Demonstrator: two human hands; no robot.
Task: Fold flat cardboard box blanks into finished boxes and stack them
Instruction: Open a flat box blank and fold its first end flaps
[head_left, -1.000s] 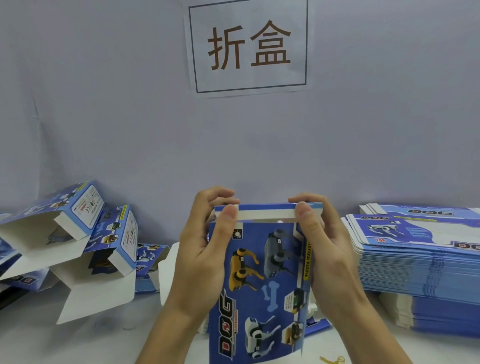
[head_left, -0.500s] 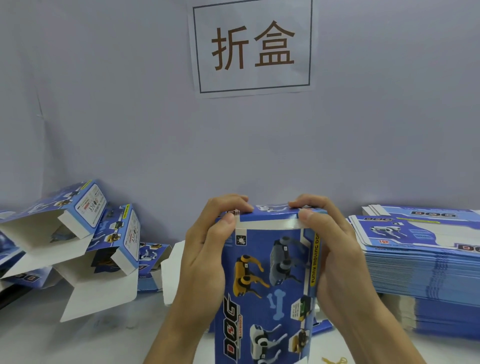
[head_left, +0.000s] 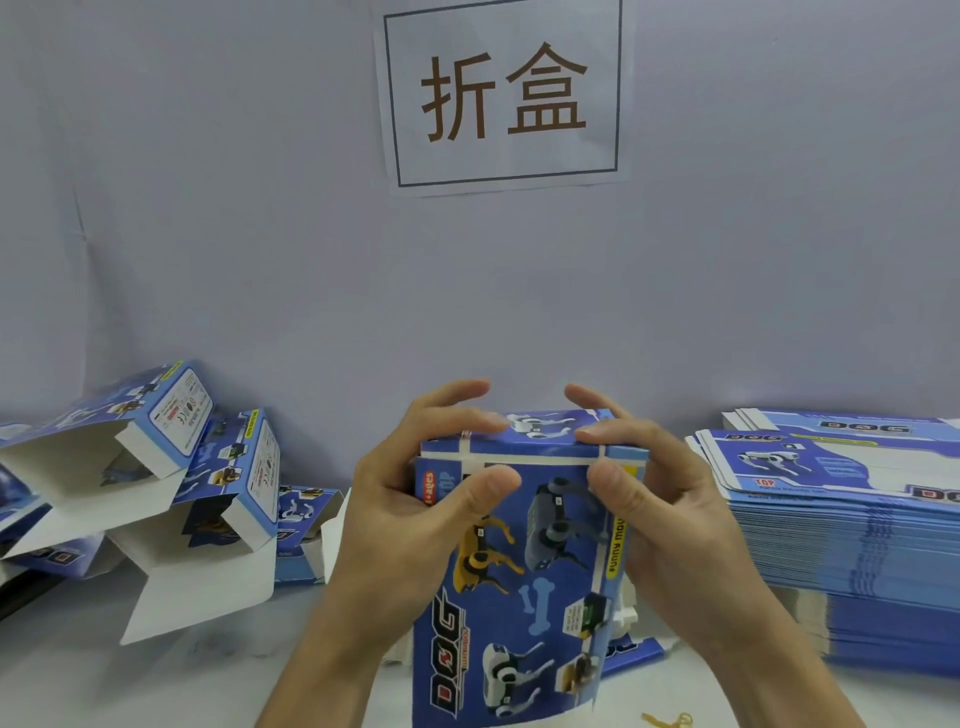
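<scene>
The desk (head_left: 156, 691) carries everything here; at its right side sits a tall stack of flat blanks (head_left: 852, 545), and at its left lies a loose heap of folded boxes (head_left: 171, 488), several with a white flap hanging open. Between them, held upright above the desk in front of the wall sign (head_left: 503, 93), is the box (head_left: 524, 587) in hand, its top flap folded over and nearly closed. The left hand (head_left: 415, 514) grips the upper left corner, thumb pressed on the printed front, fingers curled over the top edge. The right hand (head_left: 665, 514) grips the upper right corner the same way, thumb on the front just below the fold line. The box looks light and thin, probably stiff along its creases but easily dented on the broad panels, with a glossy print that may slip. It is best held at corners and edges, pressing near the fold while the tuck flap seats
</scene>
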